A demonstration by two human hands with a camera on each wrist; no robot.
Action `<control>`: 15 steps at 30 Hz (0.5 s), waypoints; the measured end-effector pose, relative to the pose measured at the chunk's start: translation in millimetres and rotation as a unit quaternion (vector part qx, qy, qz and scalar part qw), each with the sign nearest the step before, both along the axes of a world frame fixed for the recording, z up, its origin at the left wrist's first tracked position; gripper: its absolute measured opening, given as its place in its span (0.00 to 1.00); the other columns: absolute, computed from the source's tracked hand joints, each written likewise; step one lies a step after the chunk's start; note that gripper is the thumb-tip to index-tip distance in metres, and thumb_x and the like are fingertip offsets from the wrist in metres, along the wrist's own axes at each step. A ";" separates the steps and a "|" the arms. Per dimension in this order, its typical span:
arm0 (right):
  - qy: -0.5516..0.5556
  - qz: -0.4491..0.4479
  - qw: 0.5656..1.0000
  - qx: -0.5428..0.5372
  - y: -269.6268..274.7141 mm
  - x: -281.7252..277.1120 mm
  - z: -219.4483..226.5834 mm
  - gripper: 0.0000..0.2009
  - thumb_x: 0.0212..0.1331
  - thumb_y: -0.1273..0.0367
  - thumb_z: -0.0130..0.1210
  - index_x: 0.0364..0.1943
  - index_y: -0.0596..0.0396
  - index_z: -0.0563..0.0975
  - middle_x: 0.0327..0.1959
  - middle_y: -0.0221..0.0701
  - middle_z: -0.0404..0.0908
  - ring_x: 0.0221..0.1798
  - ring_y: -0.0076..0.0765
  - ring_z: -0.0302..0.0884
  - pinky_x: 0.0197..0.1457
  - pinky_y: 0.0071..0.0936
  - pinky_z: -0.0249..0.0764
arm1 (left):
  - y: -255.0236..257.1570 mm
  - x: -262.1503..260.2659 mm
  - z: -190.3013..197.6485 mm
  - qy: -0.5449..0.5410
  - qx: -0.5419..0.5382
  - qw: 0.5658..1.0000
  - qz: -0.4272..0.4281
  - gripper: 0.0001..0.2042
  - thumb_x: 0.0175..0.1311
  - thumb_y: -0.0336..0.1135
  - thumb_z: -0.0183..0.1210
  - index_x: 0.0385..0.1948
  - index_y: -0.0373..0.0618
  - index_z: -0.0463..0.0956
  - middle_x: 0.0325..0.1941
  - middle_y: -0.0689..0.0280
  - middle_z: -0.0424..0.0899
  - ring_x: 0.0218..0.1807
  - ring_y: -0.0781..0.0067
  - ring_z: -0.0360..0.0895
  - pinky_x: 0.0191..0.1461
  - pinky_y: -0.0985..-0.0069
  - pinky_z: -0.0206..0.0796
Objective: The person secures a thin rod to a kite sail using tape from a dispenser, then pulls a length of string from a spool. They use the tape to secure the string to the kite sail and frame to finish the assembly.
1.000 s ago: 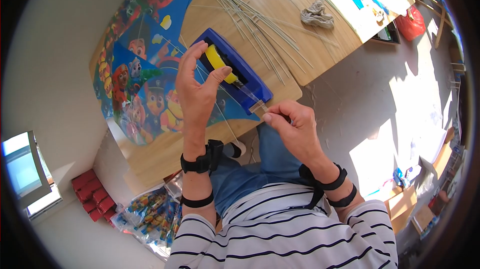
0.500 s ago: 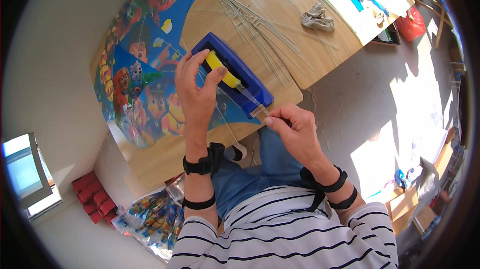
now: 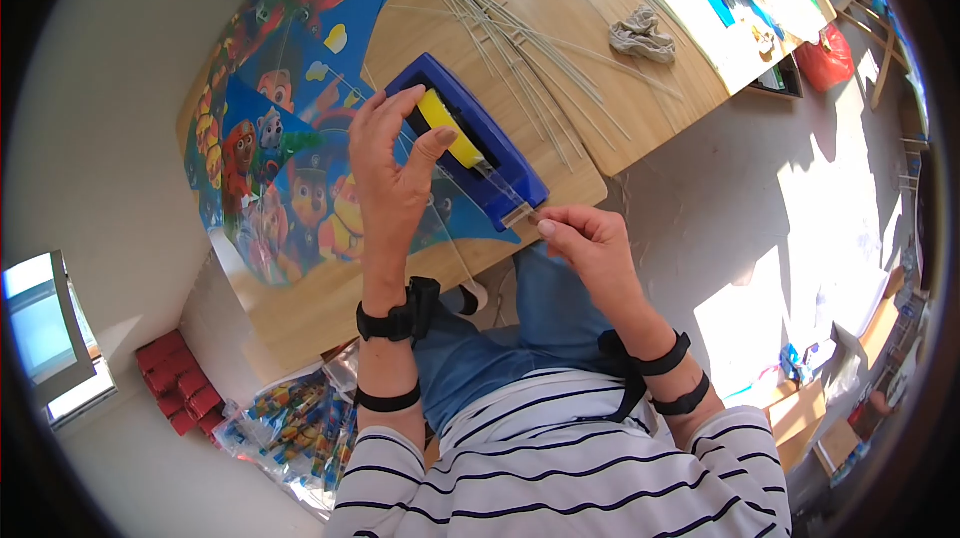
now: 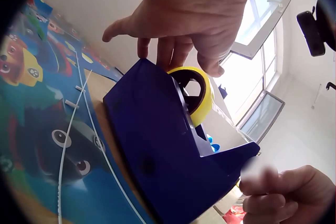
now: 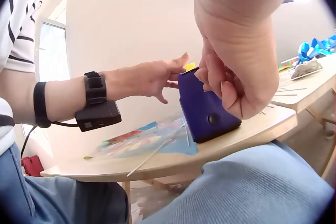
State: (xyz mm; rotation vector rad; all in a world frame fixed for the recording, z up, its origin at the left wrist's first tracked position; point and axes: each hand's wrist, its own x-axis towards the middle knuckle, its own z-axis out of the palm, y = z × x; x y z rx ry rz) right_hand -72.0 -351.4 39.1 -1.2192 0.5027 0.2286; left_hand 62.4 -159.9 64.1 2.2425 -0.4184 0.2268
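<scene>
Blue holder [image 3: 487, 128]: slants from far left to near right.
Left hand [image 3: 388, 166]: spread at yellow roll [image 3: 446, 115].
Right hand [image 3: 597, 250]: pinches tape [image 3: 502, 185], nearer the cutting end [image 3: 517, 216].

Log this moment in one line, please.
Left hand: spread at yellow tape roll; Right hand: pinches clear tape strip; Blue tape dispenser: on wooden table; Cartoon-print sheet: same table

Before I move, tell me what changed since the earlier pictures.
The person's right hand has drawn slightly closer to the cutting end of the dark blue tape dispenser. No hold was visibly taken or let go. The left hand stays at the round yellow tape roll; the thin pale sticks look unmoved.
</scene>
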 end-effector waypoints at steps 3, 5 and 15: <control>0.042 0.000 0.997 0.063 -8.8 -0.5 2.0 0.10 0.62 0.68 0.59 0.40 0.62 0.83 0.22 0.25 0.78 0.25 0.15 0.70 0.28 0.15 0.63 | 6.3 3.9 1.2 -0.007 0.016 1.000 -0.018 0.20 0.59 0.43 0.66 0.50 0.41 0.80 0.54 0.60 0.82 0.65 0.49 0.66 0.68 0.58 0.56; 0.046 -0.009 0.998 0.029 -9.3 -1.1 -1.5 0.09 0.62 0.68 0.60 0.40 0.60 0.83 0.22 0.25 0.78 0.25 0.14 0.69 0.27 0.14 0.61 | 7.3 4.5 1.9 -0.005 0.018 1.000 -0.021 0.20 0.60 0.42 0.66 0.49 0.41 0.80 0.54 0.60 0.82 0.64 0.48 0.67 0.67 0.57 0.57; -0.065 -0.017 0.974 -0.217 -24.7 28.7 12.3 0.10 0.60 0.69 0.61 0.39 0.64 0.82 0.28 0.26 0.81 0.32 0.19 0.76 0.39 0.19 0.73 | 11.3 6.2 5.0 0.011 0.042 0.999 -0.021 0.24 0.51 0.40 0.71 0.51 0.43 0.80 0.54 0.62 0.82 0.67 0.56 0.65 0.68 0.62 0.56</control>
